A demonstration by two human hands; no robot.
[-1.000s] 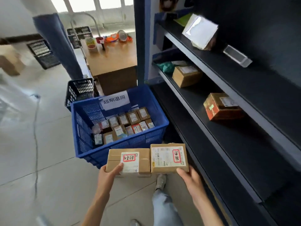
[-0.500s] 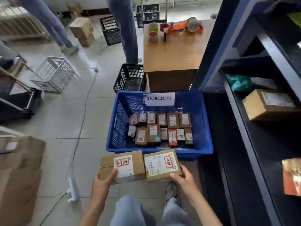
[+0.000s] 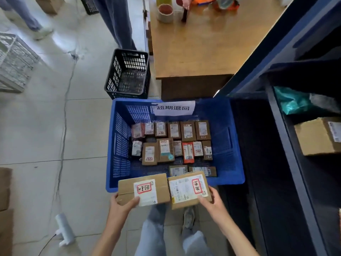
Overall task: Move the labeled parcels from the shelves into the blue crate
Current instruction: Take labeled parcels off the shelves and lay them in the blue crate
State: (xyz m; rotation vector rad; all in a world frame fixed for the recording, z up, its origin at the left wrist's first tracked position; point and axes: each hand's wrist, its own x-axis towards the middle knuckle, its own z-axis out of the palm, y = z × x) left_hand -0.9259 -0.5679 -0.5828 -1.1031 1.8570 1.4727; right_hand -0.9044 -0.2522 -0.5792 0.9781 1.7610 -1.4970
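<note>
Two brown cardboard parcels with white labels and red stamps are held side by side over the near rim of the blue crate [image 3: 238, 145]. My left hand [image 3: 121, 206] grips the left parcel [image 3: 127, 187] at its near left corner. My right hand [image 3: 212, 202] grips the right parcel [image 3: 186, 189] at its near right corner. Inside the crate several small labeled parcels [image 3: 171, 141] lie in rows on the floor of it. A white paper sign [image 3: 173, 108] hangs on the crate's far wall.
A dark shelf unit [image 3: 287, 163] stands at the right, with a brown box [image 3: 317, 139] and a teal bag [image 3: 293, 102] on it. A black basket [image 3: 129, 72] and a wooden table [image 3: 203, 43] stand behind the crate. Another person's legs [image 3: 114, 21] are beyond. Cardboard boxes sit at the far left.
The view has turned from the shelves down onto the crate. Both hands have carried the two parcels forward, over the crate's near rim.
</note>
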